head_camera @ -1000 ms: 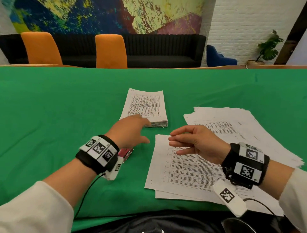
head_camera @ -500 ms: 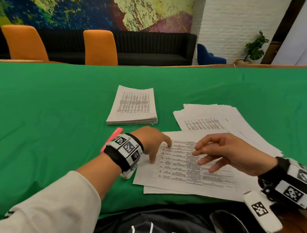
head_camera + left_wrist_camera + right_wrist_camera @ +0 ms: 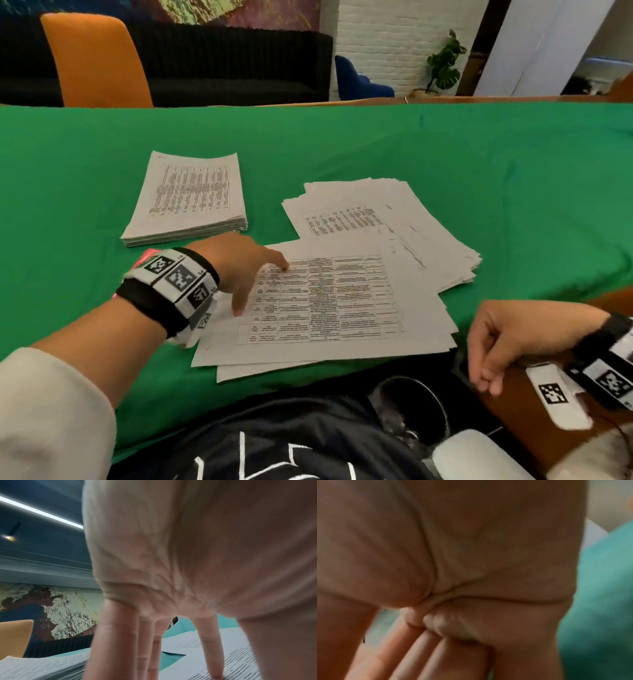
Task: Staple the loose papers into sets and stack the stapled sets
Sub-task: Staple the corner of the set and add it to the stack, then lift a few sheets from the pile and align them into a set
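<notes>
Now the left hand (image 3: 236, 265) presses spread fingers onto the near loose sheets (image 3: 342, 308), while the right hand (image 3: 507, 342), loosely curled and holding nothing, has withdrawn past the table's near edge, so the next set looks about to be gathered.

Left hand's fingers (image 3: 210, 649) on printed sheet (image 3: 240, 660)

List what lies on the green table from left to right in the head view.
Neat stack of papers → left hand → sheets with the table print → spread pile of papers → right hand, off the table's near edge.
</notes>
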{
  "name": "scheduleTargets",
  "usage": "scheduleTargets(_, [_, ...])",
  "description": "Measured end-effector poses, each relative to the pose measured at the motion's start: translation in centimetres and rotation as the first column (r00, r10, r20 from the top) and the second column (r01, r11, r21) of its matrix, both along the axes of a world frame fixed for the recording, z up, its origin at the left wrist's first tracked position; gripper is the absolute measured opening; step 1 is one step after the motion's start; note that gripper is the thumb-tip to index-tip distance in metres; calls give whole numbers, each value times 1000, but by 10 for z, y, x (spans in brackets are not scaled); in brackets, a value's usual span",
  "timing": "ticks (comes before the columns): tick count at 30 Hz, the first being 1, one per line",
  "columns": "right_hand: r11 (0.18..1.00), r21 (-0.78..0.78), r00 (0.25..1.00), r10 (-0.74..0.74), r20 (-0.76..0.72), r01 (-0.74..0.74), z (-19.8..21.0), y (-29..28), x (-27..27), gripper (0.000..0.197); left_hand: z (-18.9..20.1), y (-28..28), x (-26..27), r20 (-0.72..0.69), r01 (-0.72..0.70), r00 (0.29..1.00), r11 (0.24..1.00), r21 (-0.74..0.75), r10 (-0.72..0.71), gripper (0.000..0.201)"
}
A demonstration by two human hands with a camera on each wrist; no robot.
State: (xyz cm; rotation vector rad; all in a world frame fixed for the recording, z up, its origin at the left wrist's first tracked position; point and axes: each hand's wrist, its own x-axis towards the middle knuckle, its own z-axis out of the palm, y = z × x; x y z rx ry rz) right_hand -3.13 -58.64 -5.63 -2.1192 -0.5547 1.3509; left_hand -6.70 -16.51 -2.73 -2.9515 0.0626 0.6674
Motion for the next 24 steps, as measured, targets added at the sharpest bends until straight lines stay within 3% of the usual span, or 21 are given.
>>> scheduleTargets(5, [978,-202,998,-42,42,50,-43,-23,-5,11,-3,0,6,-9,-4,1000,1000,20,4,112])
scheduleTargets(9, [970,-186,987,-161,-4,158,-98,-28,-6,16,-3,-1,8,-27,-14,1000,1000,13,15,113])
scheduleTargets(16, [904,-193,922,-386,17,382,-191,-34,24,5,-3,-4,8,-23,6,1000,998,56,-5,114])
scheduleTargets(24, [819,-312,875,-469,119,482,-239,-21,34,43,-5,-3,10,-25,-1,1000,998,63,2,115])
